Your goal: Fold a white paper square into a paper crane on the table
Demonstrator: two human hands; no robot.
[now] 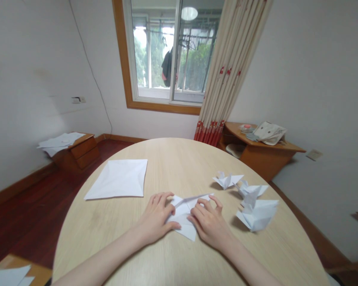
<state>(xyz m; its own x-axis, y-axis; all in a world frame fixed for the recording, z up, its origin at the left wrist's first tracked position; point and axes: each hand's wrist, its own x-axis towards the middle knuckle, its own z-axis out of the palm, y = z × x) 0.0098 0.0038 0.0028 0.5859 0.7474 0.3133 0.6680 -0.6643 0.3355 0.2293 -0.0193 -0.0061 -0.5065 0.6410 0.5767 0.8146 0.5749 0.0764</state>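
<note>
A partly folded sheet of white paper (183, 218) lies on the table in front of me, creased, with a raised fold along its far edge. My left hand (159, 214) holds it at the left side, thumb low on the paper and fingers curled over its edge. On the right side my right hand (207, 220) grips the same paper with bent fingers, which hide part of it. Off to the right stand several folded paper cranes, among them a small far crane (226, 180), a middle crane (250, 190) and a larger near crane (258, 214).
A stack of square white paper (116, 178) lies at the left of the round wooden table (179, 155). Beyond are a low cabinet (82, 151) with papers on top, a corner desk (265, 155) with a cloth bag (270, 133), and a curtain (226, 71) beside the window.
</note>
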